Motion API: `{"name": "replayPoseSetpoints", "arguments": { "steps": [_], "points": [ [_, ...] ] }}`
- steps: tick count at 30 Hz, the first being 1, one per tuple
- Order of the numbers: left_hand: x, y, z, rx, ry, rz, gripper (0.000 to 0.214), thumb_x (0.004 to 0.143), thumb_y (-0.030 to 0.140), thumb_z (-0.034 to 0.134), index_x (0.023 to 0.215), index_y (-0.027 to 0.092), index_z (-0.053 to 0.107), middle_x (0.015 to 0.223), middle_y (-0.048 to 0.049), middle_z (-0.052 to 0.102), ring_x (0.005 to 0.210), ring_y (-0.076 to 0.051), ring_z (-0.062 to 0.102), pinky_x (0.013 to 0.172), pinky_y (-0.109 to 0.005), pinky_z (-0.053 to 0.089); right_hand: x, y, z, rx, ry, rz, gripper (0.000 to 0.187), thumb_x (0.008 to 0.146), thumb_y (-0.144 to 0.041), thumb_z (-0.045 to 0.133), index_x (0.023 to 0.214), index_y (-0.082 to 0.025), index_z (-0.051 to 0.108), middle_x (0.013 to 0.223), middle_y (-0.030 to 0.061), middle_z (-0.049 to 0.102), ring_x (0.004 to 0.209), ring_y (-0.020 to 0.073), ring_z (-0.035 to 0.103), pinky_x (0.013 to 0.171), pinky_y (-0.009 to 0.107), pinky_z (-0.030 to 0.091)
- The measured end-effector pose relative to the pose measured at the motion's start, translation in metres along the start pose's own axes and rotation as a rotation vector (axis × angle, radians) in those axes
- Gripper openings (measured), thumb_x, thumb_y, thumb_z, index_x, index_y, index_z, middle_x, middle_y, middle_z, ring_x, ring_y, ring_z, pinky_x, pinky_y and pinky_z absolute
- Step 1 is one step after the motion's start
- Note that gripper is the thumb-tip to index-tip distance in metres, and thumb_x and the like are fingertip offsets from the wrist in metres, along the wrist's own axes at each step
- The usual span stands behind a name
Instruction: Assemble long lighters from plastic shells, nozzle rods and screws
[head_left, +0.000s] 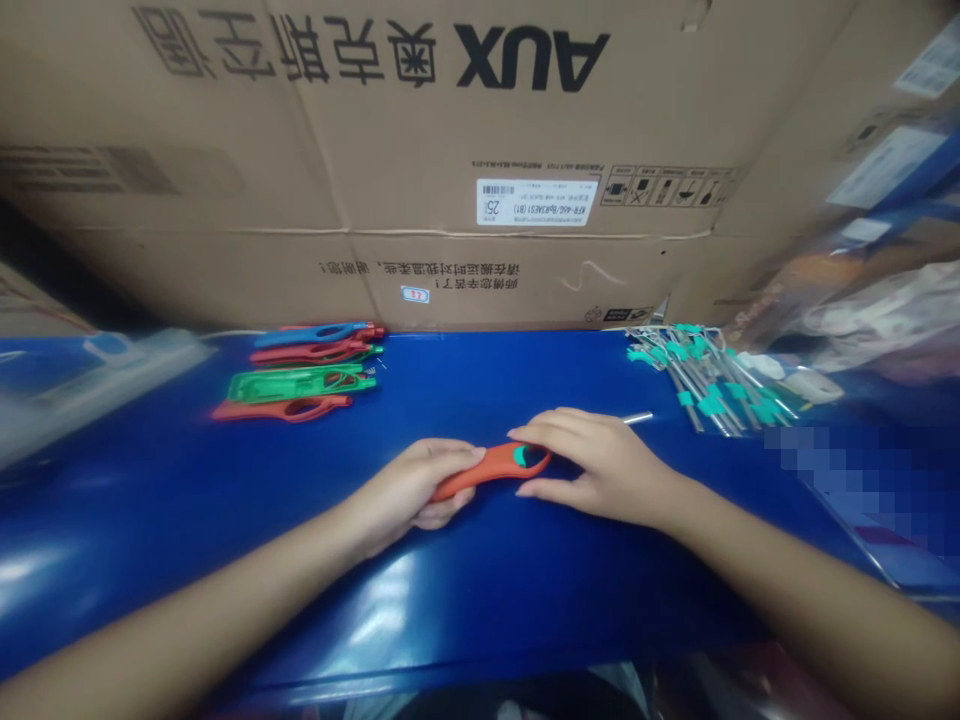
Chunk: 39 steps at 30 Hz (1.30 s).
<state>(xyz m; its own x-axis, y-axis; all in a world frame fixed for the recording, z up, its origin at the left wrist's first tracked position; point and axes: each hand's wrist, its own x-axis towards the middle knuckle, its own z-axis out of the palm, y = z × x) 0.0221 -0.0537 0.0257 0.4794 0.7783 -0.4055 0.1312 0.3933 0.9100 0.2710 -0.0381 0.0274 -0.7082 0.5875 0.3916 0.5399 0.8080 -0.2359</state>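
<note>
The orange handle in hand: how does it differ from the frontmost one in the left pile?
The held handle is in the left hand; the frontmost handle lies on the table. A teal piece shows in the held handle's opening; none shows in the frontmost handle's. Both are long, orange and have an opening.

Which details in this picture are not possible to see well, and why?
All in the head view:
Orange plastic handle, left end: hidden by the left hand.
Metal rod, whether it reaches the teal piece: the right hand covers the gap.
White carton label, finest print: too small.
Translucent plastic, outer part: blurred, cut off by the left edge.
</note>
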Motion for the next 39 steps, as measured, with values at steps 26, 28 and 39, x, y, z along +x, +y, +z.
{"name": "replayPoseSetpoints", "arguments": {
  "steps": [26, 28, 39],
  "points": [
    [0.007, -0.01, -0.021, 0.856, -0.024, 0.689, 0.031, 0.1, 0.033, 0.058, 0.129, 0.027, 0.066, 0.108, -0.0026, 0.074, 0.092, -0.016, 0.068, 0.084, -0.026, 0.051, -0.001, 0.003, -0.007, 0.101, -0.191, -0.013, 0.023, 0.098, -0.034, 0.058, 0.11, -0.019, 0.07, 0.106, 0.006, 0.075, 0.096, 0.0204, 0.068, 0.083, 0.032, 0.05],
    [0.009, -0.008, -0.024, 0.832, -0.037, 0.696, 0.03, 0.1, 0.033, 0.058, 0.127, 0.024, 0.067, 0.113, -0.0038, 0.074, 0.095, -0.017, 0.068, 0.087, -0.028, 0.051, -0.001, 0.008, -0.012, 0.042, -0.211, 0.017, 0.022, 0.096, -0.034, 0.059, 0.104, -0.018, 0.072, 0.097, 0.0054, 0.075, 0.088, 0.0202, 0.067, 0.078, 0.032, 0.048],
    [0.012, -0.013, -0.026, 0.905, 0.138, 0.713, 0.024, 0.094, 0.037, 0.067, 0.111, 0.022, 0.074, 0.096, -0.0027, 0.073, 0.083, -0.015, 0.066, 0.076, -0.025, 0.048, -0.003, 0.01, -0.005, -0.167, -0.23, 0.025, 0.036, 0.103, -0.041, 0.048, 0.088, -0.018, 0.071, 0.078, 0.0038, 0.073, 0.07, 0.0191, 0.066, 0.071, 0.032, 0.042]
  ]
}}
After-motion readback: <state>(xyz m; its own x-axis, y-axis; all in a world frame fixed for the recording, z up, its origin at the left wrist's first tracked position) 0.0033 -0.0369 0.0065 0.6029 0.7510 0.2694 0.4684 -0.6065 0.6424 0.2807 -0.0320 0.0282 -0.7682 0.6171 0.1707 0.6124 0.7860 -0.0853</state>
